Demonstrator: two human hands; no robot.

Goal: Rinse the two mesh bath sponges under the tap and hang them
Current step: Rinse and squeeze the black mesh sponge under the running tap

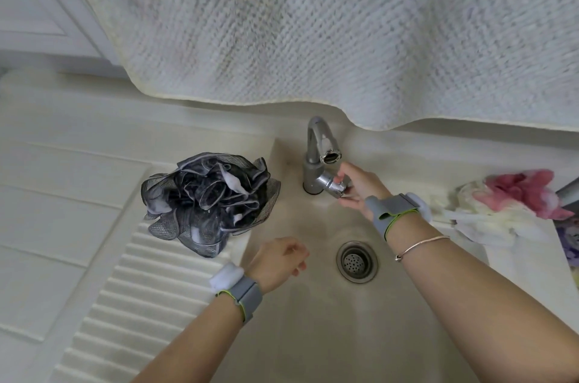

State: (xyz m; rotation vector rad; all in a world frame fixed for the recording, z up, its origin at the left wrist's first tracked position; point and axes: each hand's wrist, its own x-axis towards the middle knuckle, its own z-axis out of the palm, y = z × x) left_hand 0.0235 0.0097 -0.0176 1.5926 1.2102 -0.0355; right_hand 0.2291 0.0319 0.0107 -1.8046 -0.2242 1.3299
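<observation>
Cream sink (313, 335) under hanging towel (344, 22); right-hand fingers (340, 178) pinch tap handle (332, 186), left fingers (299, 257) loosely curled.

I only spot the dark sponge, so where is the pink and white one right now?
In the head view, the pink and white mesh sponge lies on the sink ledge at far right, beyond the right hand on the tap handle.
</observation>
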